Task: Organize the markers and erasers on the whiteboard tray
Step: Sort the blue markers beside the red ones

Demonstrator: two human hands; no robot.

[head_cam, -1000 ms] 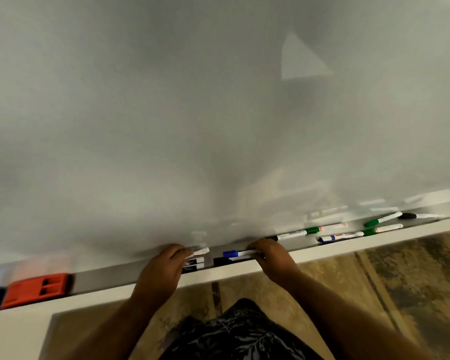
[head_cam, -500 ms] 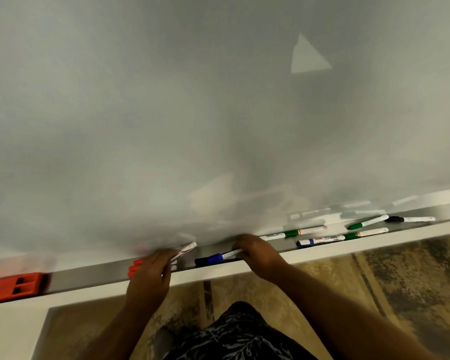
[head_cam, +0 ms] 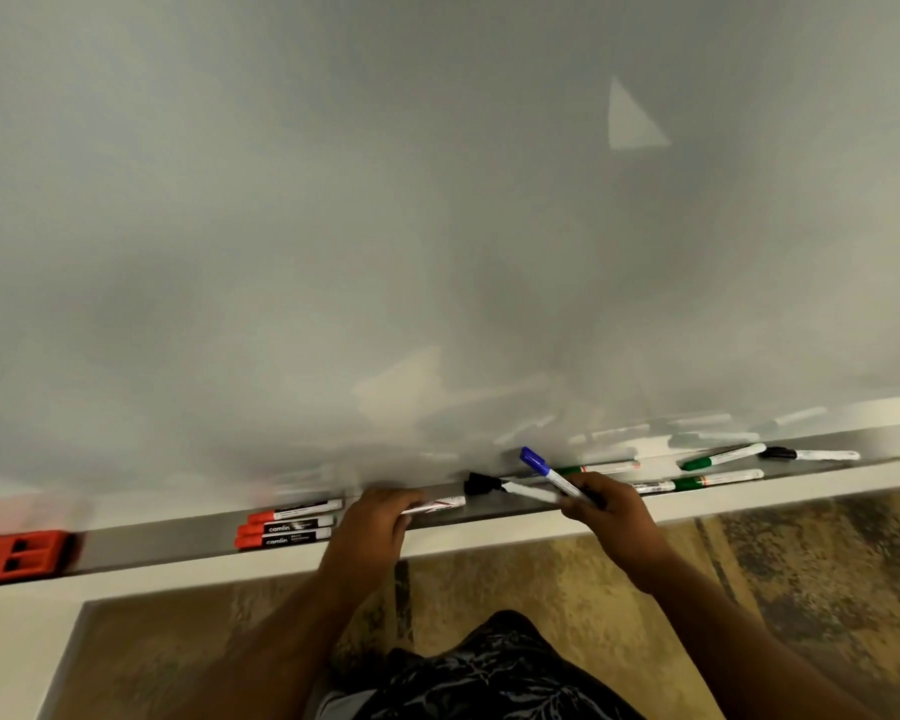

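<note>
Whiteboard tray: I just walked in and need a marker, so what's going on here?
A person is sorting the tray. Their right hand holds a blue-capped marker and a black-capped one; the left hand grips another marker. Three red-capped markers lie grouped beside an orange eraser. Green markers wait on the right.

"camlin" in white on black label bands of two red-capped markers (head_cam: 283,532) on the tray (other marker print too blurred to read).
</note>
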